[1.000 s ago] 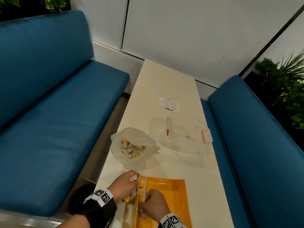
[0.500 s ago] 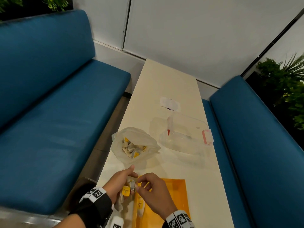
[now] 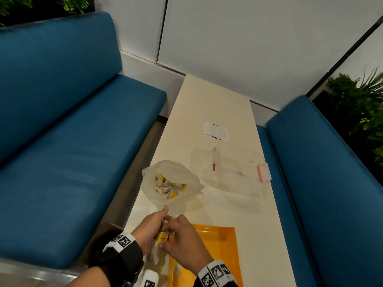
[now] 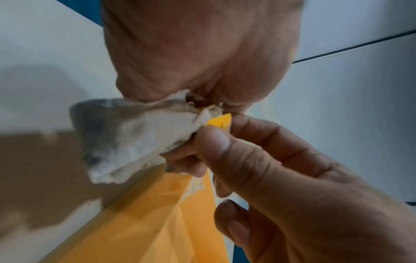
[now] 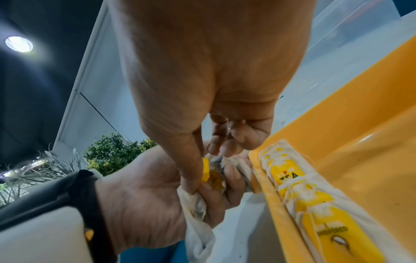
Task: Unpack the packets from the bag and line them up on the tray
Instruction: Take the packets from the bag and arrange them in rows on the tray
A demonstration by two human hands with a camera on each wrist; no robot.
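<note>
Both hands meet just above the near left corner of the shallow orange plastic tray [image 3: 219,243], which lies on the long cream tabletop [image 3: 211,104]. The left hand [image 3: 148,228] grips a small bunch of white paper tea packets with yellow tags [image 3: 162,239], its fingers [image 5: 231,176] curled round them, and one crumpled white packet hangs down below the fist. The right hand [image 3: 184,243] pinches the same bunch from the other side: in the left wrist view its thumb and forefinger close on the yellow tag, and the other fingers are loosely bent. More packets of the same kind [image 5: 299,192] already lie in the tray in a line along its left wall, touching one another end to end. The translucent white plastic bag [image 3: 172,181] stands open on the tabletop beyond the hands, near them but apart, with many packets inside. To the right of the bag lies a clear plastic box lid with pink clips [image 3: 238,170], and farther away a small white sticker [image 3: 215,130]. Blue padded benches [image 3: 62,131] stand on both sides.
</note>
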